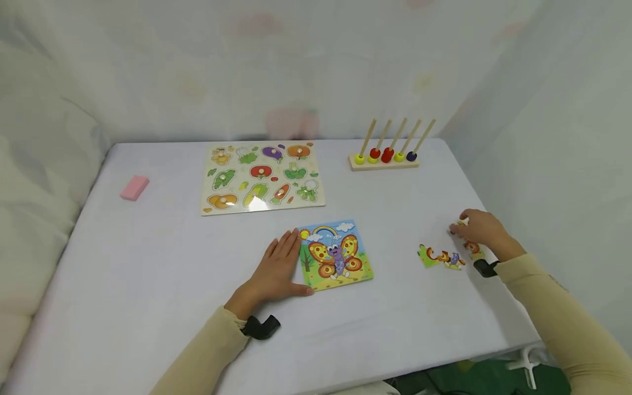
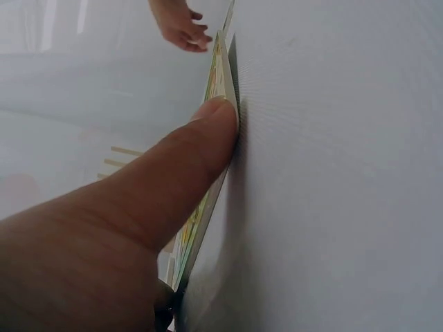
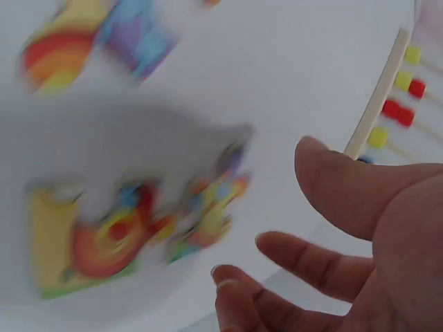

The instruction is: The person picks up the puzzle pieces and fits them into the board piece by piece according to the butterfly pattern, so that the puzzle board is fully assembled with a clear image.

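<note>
Resting the straight fingers and outstretched thumb of the left hand point(image 1: 276, 271) against the left and near edges of a butterfly board point(image 1: 337, 260), laid picture-up near the middle of a table point(image 1: 148, 258). Holding the right hand point(image 1: 486, 233) low at loose puzzle pieces point(image 1: 428, 259) on the right side, with bent fingers parted from the thumb; hard to tell if touching, and blurred in the right-wrist view. Stretching both arms forward in tan sleeves point(image 1: 202, 351), well apart, with black straps point(image 1: 261, 327) at the wrists. Set farther back on the white tabletop: left of centre, a vegetable board point(image 1: 240, 173); to its right, a rack point(image 1: 385, 165) with five pegs point(image 1: 367, 137) and yellow, red and dark beads point(image 1: 388, 155); at far left, a pink block point(image 1: 134, 188). Hung behind and at both sides, pale curtains point(image 1: 197, 71), patched faintly with pink. Glimpsed below the near right edge, a green floor point(image 1: 548, 378).
</note>
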A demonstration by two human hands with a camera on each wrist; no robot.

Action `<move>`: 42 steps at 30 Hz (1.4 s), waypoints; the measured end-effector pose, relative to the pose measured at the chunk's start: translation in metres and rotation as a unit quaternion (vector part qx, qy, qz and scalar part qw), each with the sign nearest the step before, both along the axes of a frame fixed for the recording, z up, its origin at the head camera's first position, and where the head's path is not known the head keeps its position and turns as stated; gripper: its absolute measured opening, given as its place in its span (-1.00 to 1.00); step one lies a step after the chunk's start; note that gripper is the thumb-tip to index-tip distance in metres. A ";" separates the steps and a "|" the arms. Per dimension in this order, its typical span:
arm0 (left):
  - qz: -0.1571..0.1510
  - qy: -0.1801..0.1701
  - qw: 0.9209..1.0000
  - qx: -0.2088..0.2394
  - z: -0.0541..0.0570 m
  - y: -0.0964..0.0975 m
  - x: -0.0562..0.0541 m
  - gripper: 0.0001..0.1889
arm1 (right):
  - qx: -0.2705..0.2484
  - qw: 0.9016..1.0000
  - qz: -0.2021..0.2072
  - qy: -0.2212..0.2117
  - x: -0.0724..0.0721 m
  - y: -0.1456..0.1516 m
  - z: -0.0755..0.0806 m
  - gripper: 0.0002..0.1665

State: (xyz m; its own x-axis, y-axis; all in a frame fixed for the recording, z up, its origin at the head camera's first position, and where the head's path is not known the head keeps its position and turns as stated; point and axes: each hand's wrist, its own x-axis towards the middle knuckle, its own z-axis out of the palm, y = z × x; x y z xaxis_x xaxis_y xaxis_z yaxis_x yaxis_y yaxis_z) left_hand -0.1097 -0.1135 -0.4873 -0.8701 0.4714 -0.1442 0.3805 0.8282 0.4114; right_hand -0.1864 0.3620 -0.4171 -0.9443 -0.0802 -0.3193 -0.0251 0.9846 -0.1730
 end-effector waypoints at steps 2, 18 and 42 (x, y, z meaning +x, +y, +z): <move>-0.001 0.000 1.000 -0.002 -0.001 -0.001 0.001 0.32 | -0.009 0.999 -0.026 -0.022 0.004 0.015 -0.007 -0.24; -0.006 0.006 1.000 -0.002 -0.002 0.000 0.000 0.32 | -0.048 0.994 -0.083 0.050 -0.001 0.028 -0.023 -0.39; -0.004 0.003 1.000 0.001 0.002 -0.001 0.000 0.32 | -0.133 0.966 -0.026 0.221 -0.007 -0.044 -0.008 -0.63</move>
State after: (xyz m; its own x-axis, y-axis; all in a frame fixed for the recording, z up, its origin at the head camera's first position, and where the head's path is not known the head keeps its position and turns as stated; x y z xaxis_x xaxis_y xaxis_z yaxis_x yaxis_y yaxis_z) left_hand -0.1094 -0.1141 -0.4857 -0.8673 0.4782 -0.1384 0.3892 0.8245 0.4107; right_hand -0.1934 0.3183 -0.4251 -0.9885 -0.0521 0.1417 -0.1058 0.9086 -0.4041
